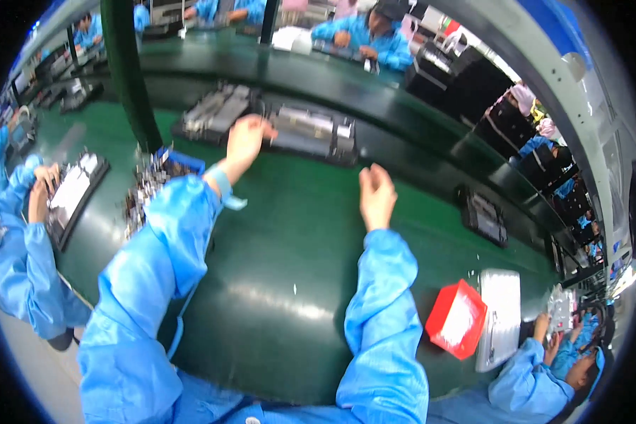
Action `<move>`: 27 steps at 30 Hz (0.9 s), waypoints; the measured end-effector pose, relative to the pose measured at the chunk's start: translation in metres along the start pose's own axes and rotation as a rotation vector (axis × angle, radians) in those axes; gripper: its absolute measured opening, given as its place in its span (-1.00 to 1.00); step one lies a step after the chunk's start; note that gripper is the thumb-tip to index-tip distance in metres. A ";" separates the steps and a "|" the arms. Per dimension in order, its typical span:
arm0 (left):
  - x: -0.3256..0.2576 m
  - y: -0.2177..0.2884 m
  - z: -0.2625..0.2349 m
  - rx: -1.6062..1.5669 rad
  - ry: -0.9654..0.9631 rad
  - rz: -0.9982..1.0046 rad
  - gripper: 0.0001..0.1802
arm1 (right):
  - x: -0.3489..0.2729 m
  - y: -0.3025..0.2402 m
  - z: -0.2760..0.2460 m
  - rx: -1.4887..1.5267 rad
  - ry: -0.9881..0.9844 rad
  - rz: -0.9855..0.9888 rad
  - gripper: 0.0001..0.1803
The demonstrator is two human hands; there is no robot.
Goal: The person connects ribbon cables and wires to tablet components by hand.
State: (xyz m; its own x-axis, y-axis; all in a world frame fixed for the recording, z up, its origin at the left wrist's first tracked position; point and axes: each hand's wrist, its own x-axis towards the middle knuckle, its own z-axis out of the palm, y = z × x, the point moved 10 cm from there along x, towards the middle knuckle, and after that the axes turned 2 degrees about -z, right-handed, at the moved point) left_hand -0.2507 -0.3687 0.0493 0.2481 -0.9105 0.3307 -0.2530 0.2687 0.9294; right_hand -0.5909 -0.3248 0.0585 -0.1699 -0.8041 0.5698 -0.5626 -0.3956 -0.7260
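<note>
Two dark, flat device housings with silvery parts inside lie end to end at the far side of the green bench; the right housing [311,134] is nearest to my hands. At its left end is my left hand [246,143], fingers loosely bent and apart, overlapping its edge; whether they touch it is unclear. My right hand [378,199] hovers just off its right end, thumb and fingers apart, holding nothing. The left housing [215,112] lies beyond my left hand. A pale blue strap [221,185] circles my left wrist.
A blue bin [184,160] and a heap of small metal parts [143,192] lie left, beside a green post [127,78]. Rightward are a red bin [457,319], a white tray [498,318] and another dark housing [484,215]. Co-workers sit at both sides and across.
</note>
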 end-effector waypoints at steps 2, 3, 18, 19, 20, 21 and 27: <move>0.009 -0.018 -0.011 0.042 0.028 -0.012 -0.74 | -0.011 0.005 0.045 -0.207 -0.208 0.040 -0.38; 0.013 -0.021 -0.011 0.058 0.023 -0.005 -0.75 | -0.007 0.000 0.052 -0.110 -0.230 0.038 -0.33; -0.179 0.150 0.110 -0.440 -0.529 -0.371 -0.75 | 0.040 0.070 0.014 0.128 -0.105 0.339 -0.53; -0.207 0.154 0.114 -0.437 -0.567 -0.311 -0.75 | 0.035 0.066 0.015 0.085 -0.136 0.355 -0.57; -0.237 0.145 0.118 -0.527 -0.552 -0.415 -0.74 | 0.029 0.055 0.014 0.062 -0.186 0.329 -0.61; -0.266 0.138 0.118 -0.613 -0.529 -0.518 -0.74 | 0.023 0.036 0.015 0.046 -0.241 0.300 -0.64; -0.372 0.146 0.114 -0.879 -0.680 -0.666 -0.76 | -0.039 -0.023 -0.004 0.067 -0.310 0.149 -0.80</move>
State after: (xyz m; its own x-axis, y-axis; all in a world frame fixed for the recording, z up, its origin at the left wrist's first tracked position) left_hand -0.4867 -0.0263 0.0434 -0.4996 -0.8544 -0.1427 0.4941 -0.4165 0.7632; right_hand -0.5740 -0.2823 0.0544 0.0130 -0.9477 0.3189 -0.4938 -0.2834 -0.8221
